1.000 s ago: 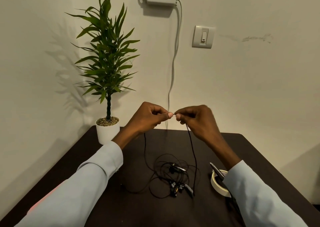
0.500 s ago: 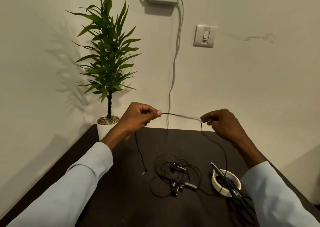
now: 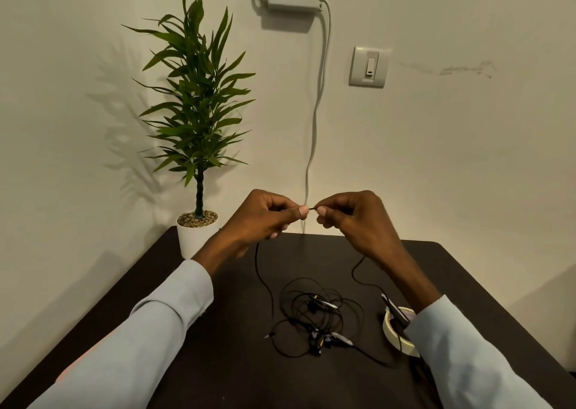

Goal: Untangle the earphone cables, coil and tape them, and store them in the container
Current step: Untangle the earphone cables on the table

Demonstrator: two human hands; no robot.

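I see my left hand [image 3: 260, 218] and right hand [image 3: 352, 218] raised above the dark brown desk [image 3: 193, 371], fingertips almost meeting, each pinching the same thin black earphone cable [image 3: 263, 279], which hangs from both grips to a tangled heap of black earphones [image 3: 314, 318] on the desk. A roll of cream tape [image 3: 394, 330] lies beside my right sleeve; a green potted plant [image 3: 198, 122] stands at the far left corner.

Bare dark table [image 3: 193, 362] front-left; cable tangle [image 3: 314, 318] centre, tape roll [image 3: 396, 330] right, potted plant [image 3: 196, 147] back-left.
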